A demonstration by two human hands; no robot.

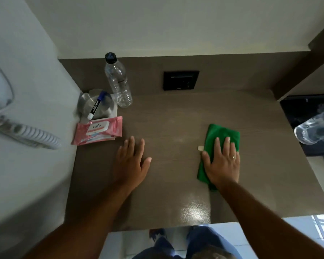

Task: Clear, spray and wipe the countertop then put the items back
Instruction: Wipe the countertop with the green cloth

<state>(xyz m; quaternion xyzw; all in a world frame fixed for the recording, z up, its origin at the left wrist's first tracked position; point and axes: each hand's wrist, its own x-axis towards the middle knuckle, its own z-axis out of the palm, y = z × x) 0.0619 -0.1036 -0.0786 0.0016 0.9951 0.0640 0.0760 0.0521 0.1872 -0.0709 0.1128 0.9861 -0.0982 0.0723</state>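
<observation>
My right hand (222, 161) presses flat on a folded green cloth (223, 133) on the brown countertop (166, 116). My left hand (132, 159) lies flat on the bare counter, fingers spread, holding nothing. At the back left stand a clear plastic bottle (118, 81) with a black cap, a round metal dish (95, 103) with a marker pen (95, 107) across it, and a pink pack of wet wipes (98, 132). A small white scrap (200, 148) lies beside the cloth.
A black wall socket panel (181, 80) sits in the back panel. A dark surface (297, 113) with a clear plastic object (314, 128) borders the right side. A white wall-mounted device with a coiled cord (26, 133) hangs at the left. The counter's front edge is near my legs.
</observation>
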